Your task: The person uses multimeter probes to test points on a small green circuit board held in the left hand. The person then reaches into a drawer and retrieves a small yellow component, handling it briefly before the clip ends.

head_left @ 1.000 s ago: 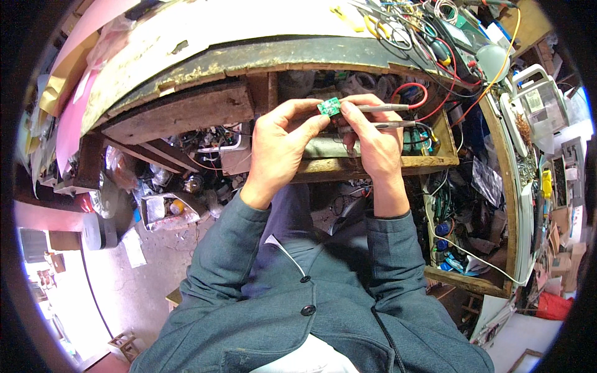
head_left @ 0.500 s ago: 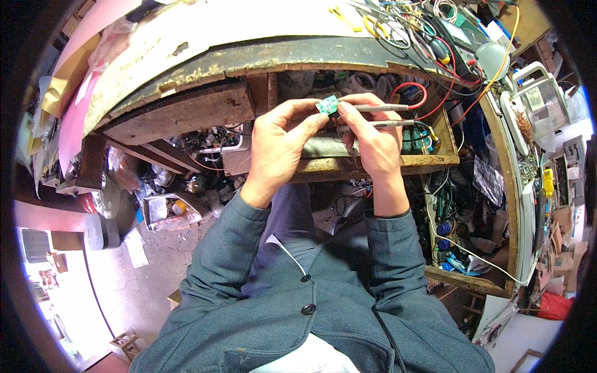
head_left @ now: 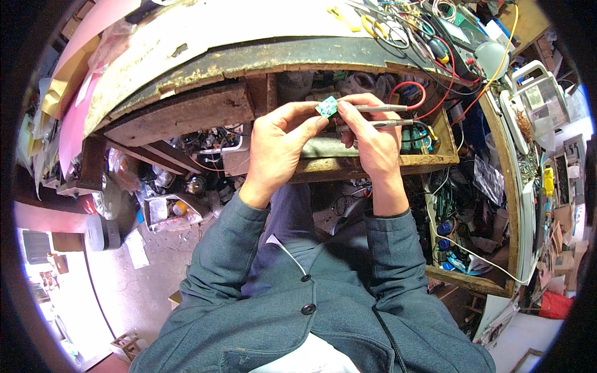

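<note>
Above the open drawer of a worn wooden workbench [head_left: 298, 51], held off every surface: one small green circuit board [head_left: 327, 107], squarish, tilted, a corner pointing upward. Left hand [head_left: 277, 149], bare: thumb and forefinger pinched narrow on the board's left and lower edges. Right hand [head_left: 379, 149], bare: closed around two slim grey test probes, its fingertips just beside the board's right edge; whether the probe tips or fingers touch the board cannot be told. Upper probe [head_left: 388, 108]: lying across the fingers, a red lead [head_left: 425, 93] looping from its rear end. Lower probe [head_left: 392, 123]: roughly parallel, beneath the first, passing behind the thumb side of the hand. Drawer [head_left: 385, 163]: wooden, rough front rail, mixed parts inside. On the bench top, far right: tangled wires, yellow-handled pliers [head_left: 373, 27], and a yellow wire [head_left: 501, 65] running down past the corner. At right: clear plastic container [head_left: 540, 99] with white handle; wooden-framed compartment [head_left: 472, 285] of assorted parts, crossed by a white cable [head_left: 476, 255]. At left: pink sheet [head_left: 78, 118], hanging; open box [head_left: 155, 211] on the floor, containing oddments. Clothing: dark grey jacket [head_left: 261, 311], buttoned.
</note>
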Demonstrator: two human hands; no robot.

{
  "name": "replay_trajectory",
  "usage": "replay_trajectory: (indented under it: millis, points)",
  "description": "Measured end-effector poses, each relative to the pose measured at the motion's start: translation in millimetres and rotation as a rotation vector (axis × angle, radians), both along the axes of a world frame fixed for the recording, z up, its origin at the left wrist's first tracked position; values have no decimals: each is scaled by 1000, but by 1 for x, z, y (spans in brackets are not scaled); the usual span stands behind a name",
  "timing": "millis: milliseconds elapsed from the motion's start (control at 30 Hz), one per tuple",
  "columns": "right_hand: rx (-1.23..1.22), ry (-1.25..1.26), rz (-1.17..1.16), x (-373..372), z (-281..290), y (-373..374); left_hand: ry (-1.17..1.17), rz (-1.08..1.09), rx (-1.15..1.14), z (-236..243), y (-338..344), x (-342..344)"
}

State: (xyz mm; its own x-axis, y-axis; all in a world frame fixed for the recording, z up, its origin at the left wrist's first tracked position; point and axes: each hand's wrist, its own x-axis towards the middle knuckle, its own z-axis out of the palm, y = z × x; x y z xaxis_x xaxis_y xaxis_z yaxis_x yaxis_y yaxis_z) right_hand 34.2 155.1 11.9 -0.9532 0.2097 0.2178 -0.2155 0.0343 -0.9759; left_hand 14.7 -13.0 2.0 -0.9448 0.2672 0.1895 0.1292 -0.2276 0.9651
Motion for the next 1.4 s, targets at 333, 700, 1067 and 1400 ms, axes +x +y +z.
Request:
replay_trajectory:
  millis: [333, 700, 1067, 1400]
  points:
    - [0, 5, -9, 1, 0, -1, 1, -5, -10, -1, 0, 0]
    - [1, -2, -16, 2, 2, -2, -9, -17, 18, -2, 0, -1]
    - [44, -47, -9, -1, 2, -1, -8, 50, -56, -8, 1, -3]
    - [84, -82, 2, -3, -3, -1, 1, 17, -26, -5, -1, -1]
